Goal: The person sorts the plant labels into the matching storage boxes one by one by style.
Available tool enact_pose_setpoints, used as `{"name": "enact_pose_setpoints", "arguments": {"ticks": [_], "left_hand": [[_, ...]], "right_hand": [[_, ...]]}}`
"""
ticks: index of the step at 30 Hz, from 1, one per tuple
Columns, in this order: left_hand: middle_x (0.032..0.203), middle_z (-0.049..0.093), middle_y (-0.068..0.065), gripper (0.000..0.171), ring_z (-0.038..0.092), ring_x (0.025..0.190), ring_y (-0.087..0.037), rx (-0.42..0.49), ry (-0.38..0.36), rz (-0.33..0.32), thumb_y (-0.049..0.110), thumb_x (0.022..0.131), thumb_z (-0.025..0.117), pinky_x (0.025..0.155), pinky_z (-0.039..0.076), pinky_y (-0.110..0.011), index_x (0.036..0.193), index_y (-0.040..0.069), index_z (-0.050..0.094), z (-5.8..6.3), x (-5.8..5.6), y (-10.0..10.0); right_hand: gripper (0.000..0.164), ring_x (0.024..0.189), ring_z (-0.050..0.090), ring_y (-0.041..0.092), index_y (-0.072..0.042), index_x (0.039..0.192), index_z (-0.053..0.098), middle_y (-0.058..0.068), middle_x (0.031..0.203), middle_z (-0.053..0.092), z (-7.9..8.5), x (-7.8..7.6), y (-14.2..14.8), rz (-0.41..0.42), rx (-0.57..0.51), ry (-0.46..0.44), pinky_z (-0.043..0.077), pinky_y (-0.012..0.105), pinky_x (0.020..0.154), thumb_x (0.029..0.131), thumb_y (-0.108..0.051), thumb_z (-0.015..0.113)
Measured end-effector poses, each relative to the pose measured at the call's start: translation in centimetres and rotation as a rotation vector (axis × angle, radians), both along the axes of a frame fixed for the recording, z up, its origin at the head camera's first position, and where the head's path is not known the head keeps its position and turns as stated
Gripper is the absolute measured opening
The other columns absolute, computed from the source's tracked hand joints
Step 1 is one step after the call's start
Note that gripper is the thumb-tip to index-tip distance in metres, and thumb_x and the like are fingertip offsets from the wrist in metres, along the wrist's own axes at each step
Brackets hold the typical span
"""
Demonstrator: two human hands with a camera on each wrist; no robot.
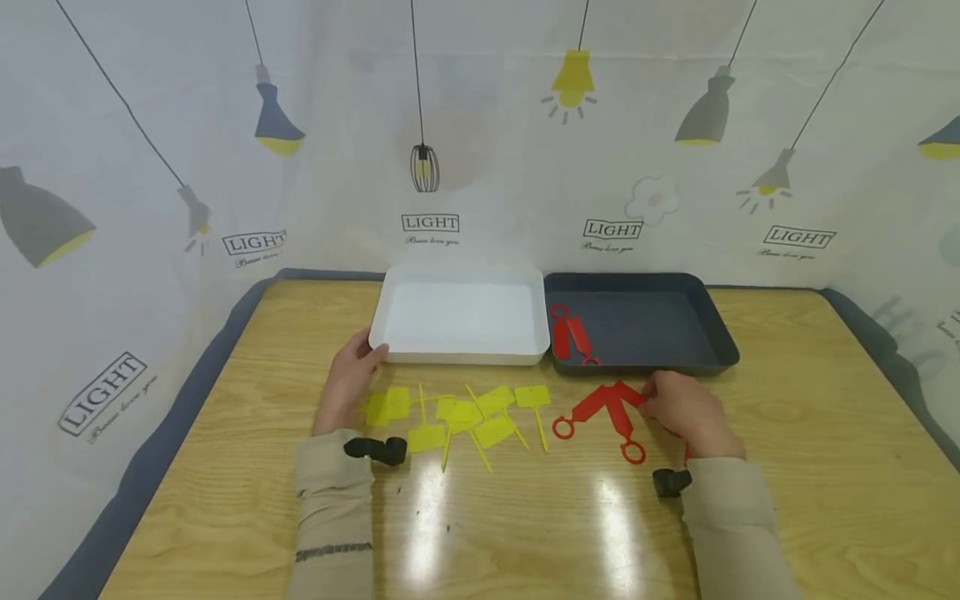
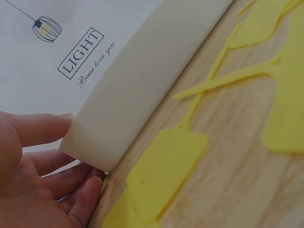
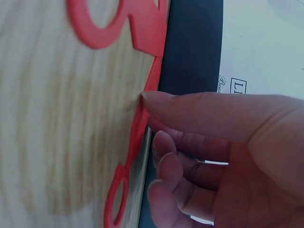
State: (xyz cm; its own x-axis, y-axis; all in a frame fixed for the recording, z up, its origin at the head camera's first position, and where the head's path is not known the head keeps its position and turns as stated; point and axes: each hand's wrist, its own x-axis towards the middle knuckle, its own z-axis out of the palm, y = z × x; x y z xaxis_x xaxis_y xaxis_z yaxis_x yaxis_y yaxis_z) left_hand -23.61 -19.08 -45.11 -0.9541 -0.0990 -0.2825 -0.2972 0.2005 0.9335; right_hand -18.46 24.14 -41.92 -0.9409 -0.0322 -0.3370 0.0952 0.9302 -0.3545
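Leftmost, gripping near-left corner of white tray (image 1: 461, 317) w/ left hand (image 1: 348, 377), thumb at rim, fingers round the corner. If pushed too hard, could slide right into the dark one, just beside it. Next, on table (image 1: 525, 517) along near side of white tray: approx. a handful of yellow tags (image 1: 459, 412), some overlapping, stems crossed. Could drag a few along w/ left wrist, b/c v. close to the leftmost. Further right, inside dark tray (image 1: 645, 329) at its left end: two red tags (image 1: 579, 335), side by side, rings at opposite ends. Nearer, outside that tray: loose red tags (image 1: 619, 417), fanned w/ flat ends together. Rightmost, pinching held red tag (image 3: 134, 137) btwn thumb & forefinger of right hand (image 1: 686, 407), by dark tray's near wall. Seen edge-on in right wrist view, so prob. a thin hold: could slip if twisted, catch on the wall if lifted too low, or pull up a neighbour if overlapped; can't tell if overlapped.
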Motion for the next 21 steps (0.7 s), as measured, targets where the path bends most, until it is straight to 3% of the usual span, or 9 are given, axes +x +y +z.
{"name": "enact_pose_setpoints", "arguments": {"ticks": [11,21], "left_hand": [[0.142,0.03,0.0,0.055,0.029,0.127,-0.015,0.0,-0.004,0.006,0.033,0.092,0.049,0.103,0.026,-0.036,0.141,0.02,0.029,0.18,0.08,-0.09],[0.142,0.03,0.0,0.055,0.03,0.127,-0.016,0.002,0.007,-0.016,0.032,0.092,0.049,0.102,0.027,-0.036,0.141,0.019,0.028,0.13,0.14,-0.06]], "right_hand": [[0.027,0.078,0.054,0.022,-0.002,0.101,0.062,0.013,0.098,0.06,-0.02,-0.23,0.23,0.041,0.017,0.012,0.044,0.037,0.062,0.076,-0.014,0.064],[0.027,0.079,0.054,0.023,-0.004,0.099,0.059,0.009,0.092,0.06,0.12,-0.01,0.32,0.041,0.008,0.029,0.043,0.039,0.066,0.075,-0.014,0.064]]}}
